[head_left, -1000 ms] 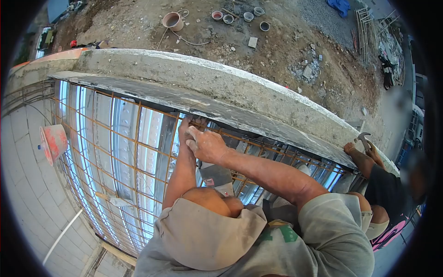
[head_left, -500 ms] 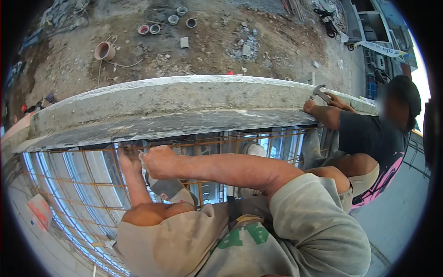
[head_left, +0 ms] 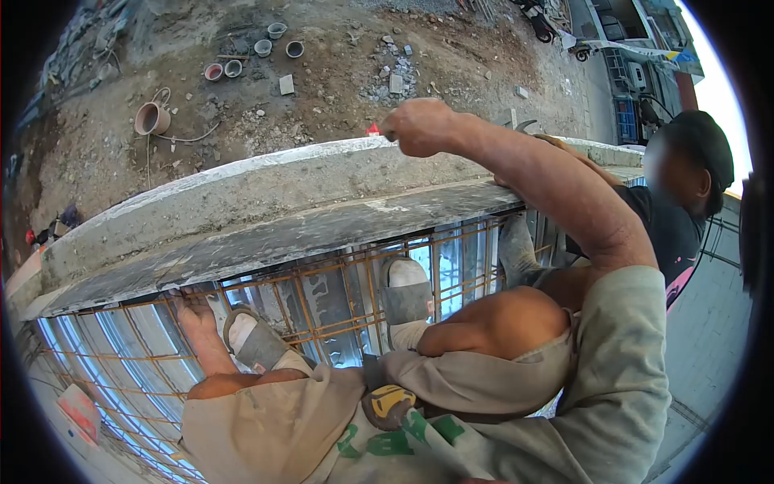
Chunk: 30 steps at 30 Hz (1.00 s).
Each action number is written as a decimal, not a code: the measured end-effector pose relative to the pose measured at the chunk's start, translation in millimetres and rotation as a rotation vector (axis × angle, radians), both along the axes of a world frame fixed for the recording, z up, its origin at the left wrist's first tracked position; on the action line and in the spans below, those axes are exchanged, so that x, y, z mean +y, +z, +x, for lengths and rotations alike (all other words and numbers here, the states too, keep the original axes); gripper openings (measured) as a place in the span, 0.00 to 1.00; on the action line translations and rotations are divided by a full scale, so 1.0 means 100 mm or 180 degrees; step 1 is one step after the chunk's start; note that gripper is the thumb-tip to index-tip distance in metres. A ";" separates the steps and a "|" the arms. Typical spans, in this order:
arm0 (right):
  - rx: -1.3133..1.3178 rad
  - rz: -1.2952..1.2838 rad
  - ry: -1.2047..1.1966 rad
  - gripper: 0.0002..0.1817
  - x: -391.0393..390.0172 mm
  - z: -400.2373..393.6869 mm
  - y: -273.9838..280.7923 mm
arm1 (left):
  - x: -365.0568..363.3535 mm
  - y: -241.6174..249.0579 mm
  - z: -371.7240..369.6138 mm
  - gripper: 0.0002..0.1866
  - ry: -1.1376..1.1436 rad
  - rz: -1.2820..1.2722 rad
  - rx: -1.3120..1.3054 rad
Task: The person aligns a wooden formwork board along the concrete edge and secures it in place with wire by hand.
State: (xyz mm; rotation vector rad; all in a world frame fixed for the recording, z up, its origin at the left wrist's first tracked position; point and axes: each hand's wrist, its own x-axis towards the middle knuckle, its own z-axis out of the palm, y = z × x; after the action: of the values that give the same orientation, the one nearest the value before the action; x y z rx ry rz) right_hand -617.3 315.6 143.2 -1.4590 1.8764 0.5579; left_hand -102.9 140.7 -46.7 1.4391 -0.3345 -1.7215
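My left hand (head_left: 192,310) is low at the left, palm turned up, its fingers apart and reaching to the lower edge of a long dark board (head_left: 266,230). Rusty rebar mesh (head_left: 322,329) runs beside that hand and beneath the board. My right hand (head_left: 423,127) is raised in a closed fist above the concrete ledge (head_left: 322,169), well away from my left. A small dark bit shows at its fingers, and I cannot tell what it is.
At right a co-worker (head_left: 685,185) in a dark cap leans to the board, by a claw hammer head (head_left: 526,126). My sandalled feet (head_left: 407,294) stand amid the mesh over ribbed metal sheeting. Beyond the ledge lie dirt, rubble and several buckets (head_left: 151,119).
My right fist has swung up and right, from beside my left hand to above the ledge. My left hand stays at the board's edge. The view has shifted slightly.
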 end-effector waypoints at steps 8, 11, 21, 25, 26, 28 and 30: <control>0.0335 0.1169 -0.0615 0.26 1.72 -0.68 -1.42 | 0.23 0.34 0.01 0.29 -0.0652 0.0009 0.0017; 0.0393 0.1622 -0.0654 0.30 1.77 -0.71 -1.51 | 0.22 0.30 0.06 0.28 -0.0723 0.0063 -0.0029; 0.0338 0.1623 -0.0512 0.35 1.72 -0.88 -1.93 | 0.20 0.16 0.19 0.25 -0.0835 0.0109 -0.0112; 0.0310 0.1403 -0.0574 0.37 1.75 -0.82 -2.09 | 0.18 0.32 -0.06 0.18 -0.0833 0.0248 -0.0383; 0.0312 0.1382 -0.0634 0.37 1.75 -0.82 -2.13 | 0.17 0.31 -0.06 0.18 -0.0902 0.0270 -0.0414; 0.0287 0.1352 -0.0665 0.37 1.77 -0.85 -2.28 | 0.17 0.33 -0.09 0.18 -0.0816 0.0313 -0.0658; 0.0347 0.1404 -0.0726 0.36 1.75 -0.90 -2.38 | 0.14 0.38 -0.15 0.18 -0.0669 0.0411 -0.1134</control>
State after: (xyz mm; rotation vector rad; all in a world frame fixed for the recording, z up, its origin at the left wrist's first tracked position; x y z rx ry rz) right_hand -707.4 490.8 -95.2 -0.9328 1.8229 0.8864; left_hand -117.8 155.1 -9.0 1.8658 -0.5927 -1.6688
